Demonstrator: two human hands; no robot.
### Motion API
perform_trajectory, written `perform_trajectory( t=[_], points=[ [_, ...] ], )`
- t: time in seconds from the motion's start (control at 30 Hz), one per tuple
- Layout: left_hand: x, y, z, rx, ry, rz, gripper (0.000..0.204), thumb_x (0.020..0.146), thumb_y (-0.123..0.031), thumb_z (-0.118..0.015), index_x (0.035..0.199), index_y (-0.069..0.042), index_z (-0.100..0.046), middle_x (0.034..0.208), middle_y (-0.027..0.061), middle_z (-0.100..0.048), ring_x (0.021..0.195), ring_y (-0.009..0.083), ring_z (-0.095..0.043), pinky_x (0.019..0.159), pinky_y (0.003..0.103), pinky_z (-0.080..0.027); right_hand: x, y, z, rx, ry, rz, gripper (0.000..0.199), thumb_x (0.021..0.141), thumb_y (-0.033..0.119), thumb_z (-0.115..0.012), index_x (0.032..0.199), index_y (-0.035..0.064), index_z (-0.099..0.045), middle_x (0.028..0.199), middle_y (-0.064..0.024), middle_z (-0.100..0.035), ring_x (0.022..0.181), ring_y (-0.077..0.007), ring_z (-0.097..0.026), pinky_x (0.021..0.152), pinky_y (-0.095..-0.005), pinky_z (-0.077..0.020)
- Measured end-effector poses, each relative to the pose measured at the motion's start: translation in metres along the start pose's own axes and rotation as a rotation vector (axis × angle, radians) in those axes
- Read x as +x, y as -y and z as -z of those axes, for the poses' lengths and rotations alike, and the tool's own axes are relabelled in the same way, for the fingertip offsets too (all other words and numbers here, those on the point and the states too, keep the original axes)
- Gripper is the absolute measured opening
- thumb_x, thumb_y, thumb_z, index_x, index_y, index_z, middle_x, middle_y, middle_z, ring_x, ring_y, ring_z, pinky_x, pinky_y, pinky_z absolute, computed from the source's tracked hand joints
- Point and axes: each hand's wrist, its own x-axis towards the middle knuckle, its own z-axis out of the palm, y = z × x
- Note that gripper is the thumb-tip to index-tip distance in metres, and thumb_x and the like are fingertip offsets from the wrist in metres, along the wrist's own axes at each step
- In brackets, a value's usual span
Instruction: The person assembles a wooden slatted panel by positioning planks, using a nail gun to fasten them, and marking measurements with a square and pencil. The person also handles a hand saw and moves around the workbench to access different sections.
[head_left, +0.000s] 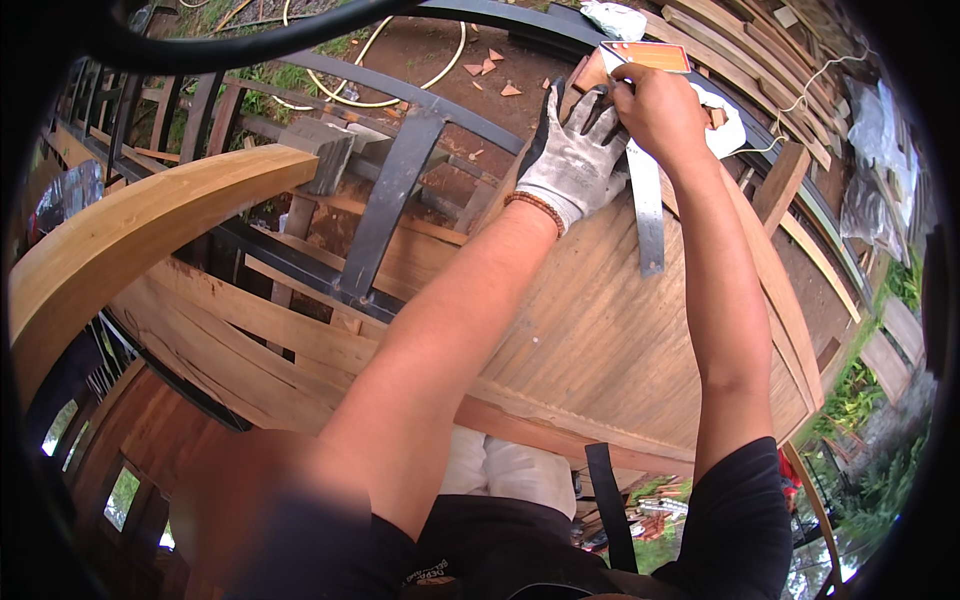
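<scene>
My left hand (575, 165), in a grey-white glove with dark fingertips and a beaded bracelet at the wrist, lies with fingers spread over the far end of a wooden panel (590, 320). Just right of it, my bare right hand (660, 115) is closed in a pinch; what its fingers hold is too small to make out. An orange plate with a pale border (650, 57) shows beyond the right hand's knuckles. A flat metal strip (649, 225) lies on the panel, its far end running up beside the right hand. A small wood block (592, 72) sits by the left fingertips.
A curved wooden beam (150, 215) reaches in from the left. Dark metal framing (395, 200) stands behind it. Stacked planks (760, 70) and clear plastic sheeting (875, 170) lie at the far right. A pale hose (455, 75) coils on the ground.
</scene>
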Motion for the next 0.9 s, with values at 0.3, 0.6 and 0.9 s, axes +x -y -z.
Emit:
perform_trajectory(
  t=[0.3,0.6,0.9],
  points=[
    [0.001,-0.001,0.005,-0.023,-0.058,0.060,0.061,0.081,-0.053,-0.064,0.137,-0.030,-0.057,0.161,0.0206,-0.018,0.151,0.0442,-0.006,0.116,0.070,0.003,-0.001,-0.004,-0.002,-0.064,0.022,0.001,0.026,0.083,0.021,-0.061,0.100,0.0092,-0.077,0.086,-0.0217,-0.071,0.082,-0.0385,-0.070,0.081,-0.0460,-0.0555],
    [0.021,0.019,0.023,0.033,0.078,-0.020,0.076,0.075,-0.054,-0.069,0.144,-0.026,-0.052,0.163,0.0211,-0.016,0.151,0.0439,-0.004,0.116,0.070,0.003,0.001,0.003,0.002,-0.066,0.089,-0.046,0.023,0.082,0.021,-0.062,0.096,0.0121,-0.077,0.088,-0.0197,-0.073,0.086,-0.0379,-0.071,0.081,-0.0474,-0.0563],
    [0.026,0.020,0.051,0.090,0.247,-0.055,0.078,0.078,-0.057,-0.067,0.146,-0.022,-0.049,0.162,0.0237,-0.021,0.150,0.0460,-0.013,0.116,0.070,0.001,-0.003,0.004,0.009,-0.059,0.123,-0.022,0.022,0.082,0.019,-0.061,0.093,0.0100,-0.077,0.088,-0.0211,-0.072,0.086,-0.0387,-0.070,0.081,-0.0479,-0.0559]
  ],
)
